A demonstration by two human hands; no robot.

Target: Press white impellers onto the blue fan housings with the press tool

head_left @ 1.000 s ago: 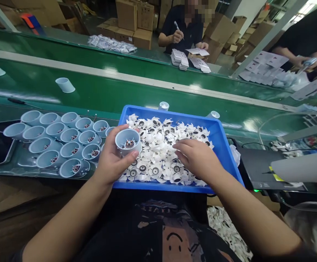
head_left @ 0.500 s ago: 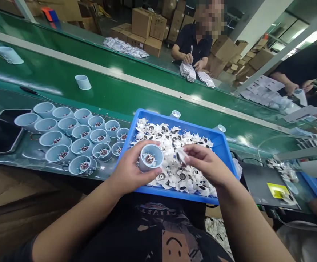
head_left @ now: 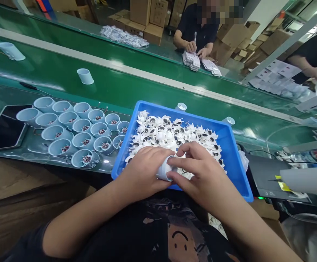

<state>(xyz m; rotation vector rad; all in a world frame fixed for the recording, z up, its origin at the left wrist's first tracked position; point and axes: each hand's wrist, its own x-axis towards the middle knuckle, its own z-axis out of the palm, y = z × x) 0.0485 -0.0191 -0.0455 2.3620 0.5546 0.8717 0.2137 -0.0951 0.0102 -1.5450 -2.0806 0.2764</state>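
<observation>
My left hand (head_left: 144,169) is wrapped round a light blue cylindrical housing (head_left: 163,171), tipped so its mouth faces right. The thumb and fingers of my right hand (head_left: 192,163) are closed in at that mouth. A white fan wheel, seen in those fingers in the earlier frame, is almost wholly hidden by them and the rim. Both hands are over the near side of a blue bin (head_left: 236,165), which holds many white fan wheels (head_left: 161,136) with dark round hubs.
Rows of blue housings (head_left: 86,158) with small motors inside stand at left beside a tablet-like black panel (head_left: 4,125). More housings (head_left: 85,76) sit on the green conveyor (head_left: 136,87). Across it, a person (head_left: 195,40) holds a pen over stacked cards (head_left: 191,60). A screwdriver (head_left: 29,86) lies at left.
My right hand has brought the fan wheel left to the mouth of the housing. My left hand has turned the housing from facing up to facing right. The view has shifted slightly.
</observation>
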